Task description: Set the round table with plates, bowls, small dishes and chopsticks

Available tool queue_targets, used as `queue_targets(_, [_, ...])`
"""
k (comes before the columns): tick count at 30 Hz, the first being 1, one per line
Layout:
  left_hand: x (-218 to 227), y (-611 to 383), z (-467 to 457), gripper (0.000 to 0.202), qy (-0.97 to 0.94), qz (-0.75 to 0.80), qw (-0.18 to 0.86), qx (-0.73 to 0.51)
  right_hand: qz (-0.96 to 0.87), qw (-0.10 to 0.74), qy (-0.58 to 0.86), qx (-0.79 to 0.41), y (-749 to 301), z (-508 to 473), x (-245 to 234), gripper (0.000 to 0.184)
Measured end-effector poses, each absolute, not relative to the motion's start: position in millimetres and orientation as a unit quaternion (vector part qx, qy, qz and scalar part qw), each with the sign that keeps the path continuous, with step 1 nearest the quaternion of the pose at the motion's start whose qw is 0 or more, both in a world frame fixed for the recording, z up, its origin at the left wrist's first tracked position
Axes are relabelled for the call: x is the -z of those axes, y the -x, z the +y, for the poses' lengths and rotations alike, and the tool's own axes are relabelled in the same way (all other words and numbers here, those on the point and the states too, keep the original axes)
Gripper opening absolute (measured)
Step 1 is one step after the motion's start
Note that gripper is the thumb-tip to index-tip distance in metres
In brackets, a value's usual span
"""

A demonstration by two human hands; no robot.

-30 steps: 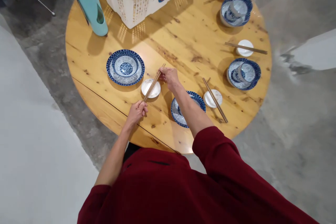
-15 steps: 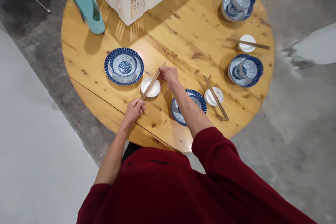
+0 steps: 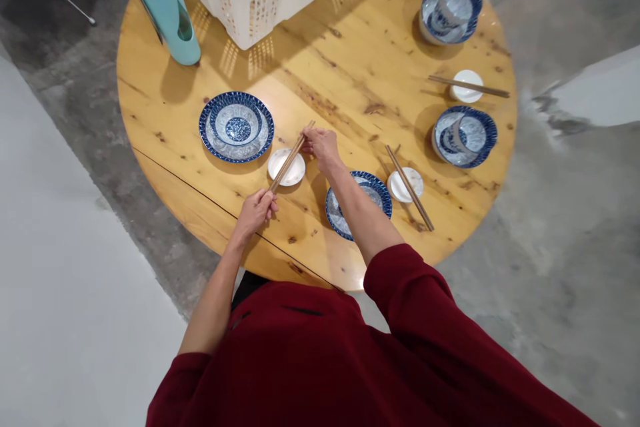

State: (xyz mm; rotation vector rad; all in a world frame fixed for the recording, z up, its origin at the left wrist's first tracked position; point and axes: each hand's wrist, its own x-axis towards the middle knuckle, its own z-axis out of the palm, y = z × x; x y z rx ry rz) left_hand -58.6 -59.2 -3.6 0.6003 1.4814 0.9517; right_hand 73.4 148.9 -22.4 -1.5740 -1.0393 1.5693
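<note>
A pair of brown wooden chopsticks [image 3: 287, 163] lies slantwise across a small white dish [image 3: 295, 171]. My left hand [image 3: 257, 211] is closed on their near end, and my right hand [image 3: 321, 148] pinches the far end. Left of the dish, a blue-and-white bowl [image 3: 237, 127] sits on a blue-rimmed plate [image 3: 207, 142]. Under my right forearm is another blue-rimmed plate [image 3: 383, 188], partly hidden by the arm. To its right, a second chopstick pair [image 3: 413, 193] rests over a white dish [image 3: 399, 188].
At the back of the round wooden table [image 3: 320, 73] stands a white plastic basket [image 3: 255, 10], with a turquoise holder [image 3: 170, 13] to its left. Along the right side are stacked blue-and-white bowls [image 3: 463, 140] and more chopsticks [image 3: 470, 86] on white dishes.
Both hands keep their hold on the chopsticks with almost no motion. The settings on the right appear shifted very slightly left in the view.
</note>
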Motion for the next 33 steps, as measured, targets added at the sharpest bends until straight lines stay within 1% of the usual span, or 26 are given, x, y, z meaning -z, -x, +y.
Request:
queue_targets(7, [4.8,59.4,-62.1,0.036,-0.288,0.650,0.577,-0.402,-0.396,0.351,0.596,-0.604,-72.1,145.6,19.2,0.030])
queue_targets(13, [13.5,63.9,-67.5,0.043,-0.324,0.685,0.536,-0.372,-0.382,0.360,0.600,-0.604,-73.3,141.3,13.8,0.037])
queue_targets(17, [6.6,67.6,-69.5,0.042,-0.351,0.711,0.500,-0.349,-0.381,0.349,0.610,-0.601,-75.2,138.4,14.9,0.034])
queue_targets(20, [0.4,72.5,-77.6,0.039,-0.387,0.745,0.427,-0.337,-0.428,0.352,0.637,-0.536,-83.0,134.4,16.5,0.028])
queue_targets(23, [0.1,79.8,-95.0,0.034,-0.385,0.757,0.391,-0.355,-0.576,0.347,0.622,-0.401,-94.9,126.5,12.0,0.023])
queue_targets(25, [2.8,84.8,-110.0,0.033,-0.359,0.763,0.386,-0.373,-0.690,0.300,0.579,-0.314,-100.9,118.1,4.4,0.025])
queue_targets(28, [7.2,90.0,-132.8,0.033,-0.330,0.769,0.378,-0.395,-0.813,0.182,0.504,-0.229,-102.4,102.1,-10.4,0.033])
queue_targets(31, [9.4,91.3,-151.6,0.035,-0.314,0.771,0.371,-0.412,-0.883,0.069,0.432,-0.169,-96.4,87.8,-23.4,0.040])
queue_targets(33, [10.2,90.7,-160.6,0.037,-0.302,0.775,0.366,-0.418,-0.907,0.011,0.399,-0.135,-91.1,82.1,-29.1,0.043])
